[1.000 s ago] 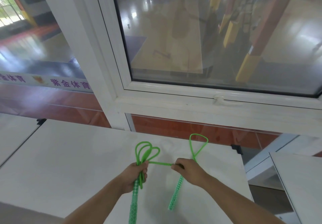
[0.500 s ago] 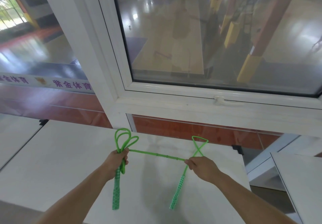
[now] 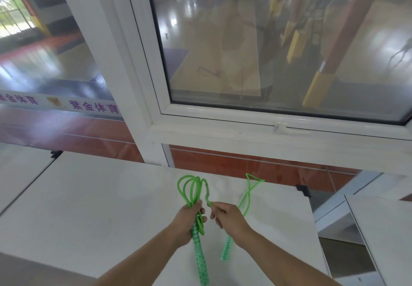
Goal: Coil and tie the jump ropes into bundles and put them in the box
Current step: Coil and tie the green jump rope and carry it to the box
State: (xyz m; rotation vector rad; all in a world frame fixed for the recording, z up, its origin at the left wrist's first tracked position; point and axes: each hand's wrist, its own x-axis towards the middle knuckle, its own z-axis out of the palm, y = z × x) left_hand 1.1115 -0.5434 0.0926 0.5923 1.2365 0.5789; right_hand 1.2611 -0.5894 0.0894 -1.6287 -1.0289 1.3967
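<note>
A: Where's the jump rope (image 3: 192, 191) at?

B: Above the white table (image 3: 93, 198), in both hands. The left hand (image 3: 188, 221) has its grip closed round the gathered loops and one patterned handle (image 3: 200, 261), which hangs down past the wrist. The loops fan out above the fist.

A: And the other hand?

B: The right hand (image 3: 227, 217) pinches a single strand just beside the left fist. Behind it a loose loop (image 3: 250, 191) trails up and away, and the second handle (image 3: 227, 249) dangles under that wrist.

A: What could go wrong?

B: I'd judge the fan of loops is the weak spot. They're held at one point only, so if the left grip slackens while the next turn is fed in, they could spring apart and the coil would be lost.

A: The loose end?

B: That trailing loop looks twisted. Pulled in as it is, it may kink or cross the others, making an untidy bundle that's hard to tie. The dangling handle could also swing and catch in the strands.

A: The box?

B: Not in view.
</note>
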